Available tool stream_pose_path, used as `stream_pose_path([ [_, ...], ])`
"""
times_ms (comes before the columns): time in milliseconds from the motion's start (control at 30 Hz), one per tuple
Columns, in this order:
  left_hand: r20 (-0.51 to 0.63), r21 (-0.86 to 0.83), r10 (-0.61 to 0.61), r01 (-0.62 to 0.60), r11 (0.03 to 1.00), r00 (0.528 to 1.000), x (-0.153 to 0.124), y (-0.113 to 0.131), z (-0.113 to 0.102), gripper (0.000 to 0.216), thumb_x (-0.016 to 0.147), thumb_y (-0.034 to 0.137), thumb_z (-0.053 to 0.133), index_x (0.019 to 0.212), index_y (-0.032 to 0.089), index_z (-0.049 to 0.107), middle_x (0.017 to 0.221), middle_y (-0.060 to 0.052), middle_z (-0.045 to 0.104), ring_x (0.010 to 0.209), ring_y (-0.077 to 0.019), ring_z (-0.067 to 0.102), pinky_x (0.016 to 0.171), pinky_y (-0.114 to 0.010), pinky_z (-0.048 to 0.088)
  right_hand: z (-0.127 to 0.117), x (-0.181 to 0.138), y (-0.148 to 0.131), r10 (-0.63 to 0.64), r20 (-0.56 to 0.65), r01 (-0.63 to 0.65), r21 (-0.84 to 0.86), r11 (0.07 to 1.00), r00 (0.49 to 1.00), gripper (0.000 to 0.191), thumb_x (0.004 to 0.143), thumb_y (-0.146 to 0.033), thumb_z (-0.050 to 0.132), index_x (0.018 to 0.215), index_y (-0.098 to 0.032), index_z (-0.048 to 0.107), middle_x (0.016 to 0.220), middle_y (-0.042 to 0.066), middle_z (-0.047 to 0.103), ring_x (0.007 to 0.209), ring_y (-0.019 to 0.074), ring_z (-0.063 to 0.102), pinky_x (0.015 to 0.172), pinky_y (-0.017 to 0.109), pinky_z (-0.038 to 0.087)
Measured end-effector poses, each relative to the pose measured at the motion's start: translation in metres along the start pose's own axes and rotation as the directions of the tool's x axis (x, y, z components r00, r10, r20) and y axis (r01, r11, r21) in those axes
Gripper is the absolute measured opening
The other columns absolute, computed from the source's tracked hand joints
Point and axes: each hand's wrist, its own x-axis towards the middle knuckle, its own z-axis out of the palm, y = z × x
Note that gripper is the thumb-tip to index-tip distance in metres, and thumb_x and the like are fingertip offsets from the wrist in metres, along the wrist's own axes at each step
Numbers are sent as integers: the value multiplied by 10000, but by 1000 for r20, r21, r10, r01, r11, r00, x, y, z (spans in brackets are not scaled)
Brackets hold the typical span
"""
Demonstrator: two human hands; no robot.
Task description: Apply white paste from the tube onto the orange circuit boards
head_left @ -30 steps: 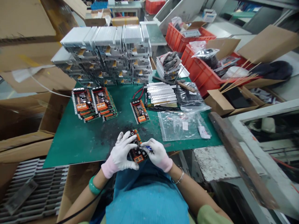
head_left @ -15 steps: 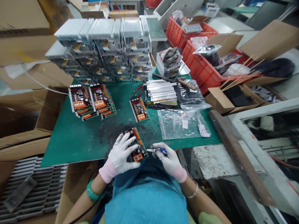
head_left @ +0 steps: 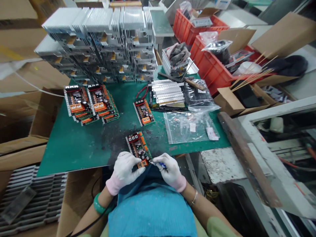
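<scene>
A circuit board [head_left: 139,144] with orange blocks and a silver strip along its left edge lies tilted at the near edge of the green table. My left hand [head_left: 125,169], in a white glove with a pink cuff, holds the board's lower left corner between thumb and fingers. In my right hand [head_left: 170,171], gloved alike, is a small blue tool [head_left: 161,164] with a thin pale tip; its exact kind is hard to make out. That tip is at the board's lower right edge. Another circuit board [head_left: 143,112] lies farther back.
Stacked circuit boards [head_left: 77,102] sit on the left of the green table [head_left: 81,144]. Finned silver heat sinks [head_left: 98,46] tower behind them. Silver strips [head_left: 168,92] and a clear plastic bag [head_left: 191,128] lie to the right. Red crates [head_left: 209,69] stand beyond the table.
My left hand has gone from lying spread across the board to pinching its lower corner. My right hand has moved left, bringing the blue tool to the board's edge. The view has shifted slightly.
</scene>
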Motion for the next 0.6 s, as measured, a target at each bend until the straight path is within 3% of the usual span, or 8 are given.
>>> stream_pose_path([
  [167, -8, -29, -13, 13, 999, 1000, -5, -3, 1, 217, 879, 392, 561, 803, 189, 555, 651, 3, 584, 624, -155, 566, 732, -343, 403, -3, -3, 5, 258, -2, -255, 136, 957, 966, 140, 883, -244, 522, 909, -201, 653, 777, 17, 660, 641, 131, 618, 610, 247, 511],
  [233, -10, -37, -12, 12, 999, 1000, -6, -4, 2, 212, 876, 388, 567, 808, 188, 551, 657, 2, 586, 629, -155, 564, 734, -345, 403, -4, -5, 7, 303, -28, -295, 152, 943, 953, 149, 890, -254, 511, 927, -194, 643, 778, 17, 662, 632, 127, 613, 609, 244, 510],
  [533, -4, -25, -12, 12, 1000, 1000, -6, -4, 2, 224, 883, 400, 541, 801, 192, 549, 642, 3, 573, 621, -155, 553, 722, -346, 404, -4, 1, 2, 99, -26, -99, -15, 995, 995, 142, 883, -213, 517, 908, -221, 656, 832, 45, 673, 756, 161, 648, 692, 279, 533],
  [600, -10, -21, -11, 11, 1000, 1000, -7, -4, 2, 240, 889, 418, 528, 805, 194, 554, 648, -2, 580, 626, -158, 559, 727, -346, 410, -3, 3, 0, 111, -32, -111, 1, 994, 993, 133, 872, -219, 528, 886, -221, 660, 819, 44, 670, 732, 160, 642, 677, 281, 532],
])
